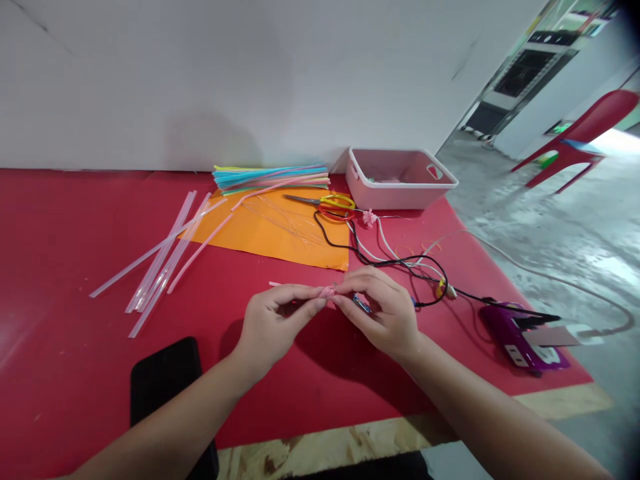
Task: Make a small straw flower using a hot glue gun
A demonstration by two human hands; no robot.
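Observation:
A small pink fuzzy piece [327, 292] is pinched between the fingertips of both hands, above the red table near the middle. My left hand [274, 323] grips it from the left with thumb and index finger. From the right, my right hand [380, 310] holds it the same way, its other fingers curled. A small blue metallic object [361, 303] shows by the right palm; whether the hand touches it I cannot tell. A thin pink stem [275, 284] sticks out behind the left fingers.
An orange sheet [270, 230] carries scissors [320, 201] and thin wires. Behind lie colored pipe cleaners [270, 179] and a pink bin [400, 193]. Clear strips [160, 267] and a black phone [167, 373] are left. Cables [395, 262] and a purple power strip [520, 337] lie right.

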